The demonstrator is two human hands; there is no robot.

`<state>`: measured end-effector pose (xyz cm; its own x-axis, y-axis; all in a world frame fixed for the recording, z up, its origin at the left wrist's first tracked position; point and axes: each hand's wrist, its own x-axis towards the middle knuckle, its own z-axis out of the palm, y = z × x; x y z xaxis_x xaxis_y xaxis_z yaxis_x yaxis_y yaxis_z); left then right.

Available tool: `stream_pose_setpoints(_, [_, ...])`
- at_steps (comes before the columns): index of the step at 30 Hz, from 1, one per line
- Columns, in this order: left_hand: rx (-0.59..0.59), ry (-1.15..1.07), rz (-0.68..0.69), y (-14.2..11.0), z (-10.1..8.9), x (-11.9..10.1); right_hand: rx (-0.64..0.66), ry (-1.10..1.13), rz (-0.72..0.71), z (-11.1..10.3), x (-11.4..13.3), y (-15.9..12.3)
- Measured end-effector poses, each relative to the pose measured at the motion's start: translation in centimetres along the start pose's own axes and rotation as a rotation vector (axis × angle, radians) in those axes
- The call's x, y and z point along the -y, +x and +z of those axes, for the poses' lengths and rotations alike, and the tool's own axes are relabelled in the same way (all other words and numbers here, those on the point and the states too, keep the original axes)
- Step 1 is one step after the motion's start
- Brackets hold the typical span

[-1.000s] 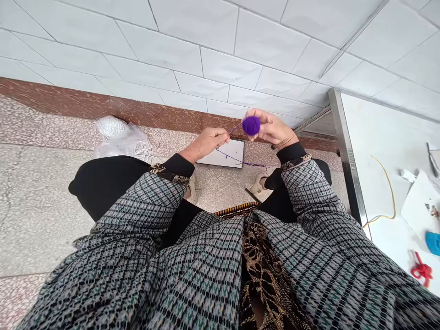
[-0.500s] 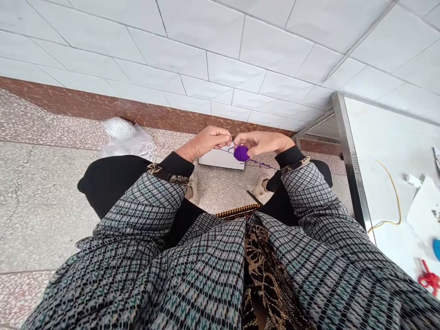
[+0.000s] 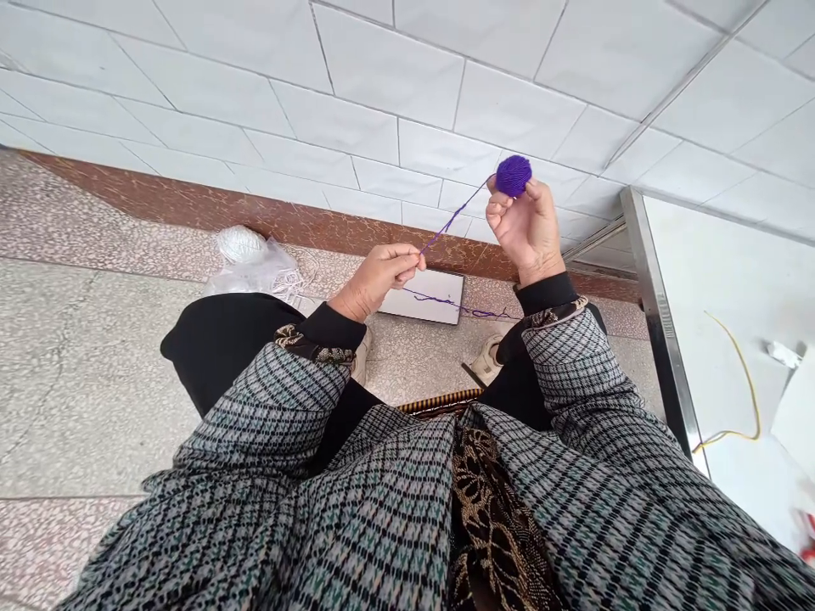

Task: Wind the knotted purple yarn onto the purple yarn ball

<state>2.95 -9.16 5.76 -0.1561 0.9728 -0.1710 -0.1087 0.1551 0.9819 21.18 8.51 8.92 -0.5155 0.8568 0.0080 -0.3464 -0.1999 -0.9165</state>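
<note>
1. A white plastic bag [image 3: 258,273] is lying on the terrazzo floor [image 3: 95,382] against the brown marble skirting [image 3: 191,204], with a white ball of thread [image 3: 240,244] nestling in it and loose white strands trailing towards the person's knee
2. The person's left hand [image 3: 379,280], reaching out of a checked sleeve [image 3: 280,399], is clamping a purple yarn strand [image 3: 453,216] between its curled fingers
3. Below the hands, a white board [image 3: 424,297] is resting on the floor by the skirting, with slack purple yarn [image 3: 462,309] hanging across it
4. The right hand [image 3: 525,229], well apart from the left, is raised and gripping a purple yarn ball [image 3: 513,176] at its fingertips, in front of the white wall tiles [image 3: 382,110], with the strand running down from the ball to the left hand
5. At the far right, a steel-edged white table [image 3: 662,322] is carrying a looping yellow wire [image 3: 739,399] and a white paper sheet [image 3: 795,416]
</note>
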Motion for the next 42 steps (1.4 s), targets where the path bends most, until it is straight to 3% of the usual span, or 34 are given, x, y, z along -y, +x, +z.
stream_pose_setpoints(2, [-0.056,0.080,-0.075,-0.1,-0.2,0.6,-0.086,0.048,-0.036,-0.9,0.5,0.3])
stream_pose_setpoints(4, [0.040,0.234,-0.121,-0.2,-0.4,1.0,-0.175,0.087,-0.101,-2.3,0.9,0.8])
stream_pose_setpoints(7, [0.489,0.418,-0.089,-0.4,-0.3,0.8,-0.245,0.023,-0.134,-4.7,0.4,1.3])
stream_pose_setpoints(9, [0.774,0.422,-0.048,-0.4,-0.1,0.1,-0.220,-0.168,-0.074,-5.7,-0.8,1.2])
stream_pose_setpoints(11, [0.900,0.389,-0.013,-0.5,-0.1,-0.7,-0.161,-0.491,-0.011,-6.0,-2.2,0.7])
stream_pose_setpoints(13, [0.867,0.347,0.026,-0.5,-0.5,-1.4,-0.010,-0.872,0.046,-5.9,-3.3,-0.1])
stream_pose_setpoints(16, [0.546,0.215,0.108,-0.3,-2.1,-1.6,0.477,-1.226,0.166,-5.5,-3.6,-1.8])
stream_pose_setpoints(19, [0.180,0.093,0.140,0.3,-3.9,-1.0,0.975,-1.075,0.337,-5.4,-2.2,-3.2])
stream_pose_setpoints(21, [0.071,0.093,0.107,0.7,-4.6,-0.4,1.123,-0.761,0.356,-5.3,-0.9,-3.8])
stream_pose_setpoints(23, [0.058,0.141,0.032,1.1,-4.6,0.3,1.054,-0.439,0.269,-5.0,0.1,-4.1])
stream_pose_setpoints(26, [0.151,0.232,-0.071,1.3,-3.2,1.1,0.714,-0.187,0.123,-3.9,0.1,-3.7])
stream_pose_setpoints(29, [0.333,0.353,-0.071,1.2,-1.0,1.3,0.408,-0.167,0.053,-2.2,-1.9,-2.5])
stream_pose_setpoints(32, [0.526,0.419,-0.021,1.1,0.2,1.0,0.242,-0.407,0.047,-0.7,-4.4,-1.2])
stream_pose_setpoints(34, [0.561,0.406,0.008,1.0,0.2,0.7,0.303,-0.715,0.069,-0.2,-5.4,-1.0])
stream_pose_setpoints(35, [0.539,0.397,0.019,1.0,-0.1,0.6,0.410,-0.867,0.096,-0.1,-5.5,-1.1])
stream_pose_setpoints(37, [0.443,0.375,0.028,1.0,-0.8,0.5,0.747,-1.035,0.205,-0.1,-5.1,-1.6])
stream_pose_setpoints(39, [0.341,0.333,0.018,1.0,-1.5,0.5,1.079,-0.951,0.333,-0.5,-4.2,-2.2])
stream_pose_setpoints(40, [0.308,0.295,0.007,1.0,-1.7,0.6,1.177,-0.830,0.373,-0.8,-3.6,-2.4])
stream_pose_setpoints(42, [0.279,0.179,-0.014,1.0,-1.8,0.8,1.199,-0.547,0.389,-1.4,-2.7,-2.6])
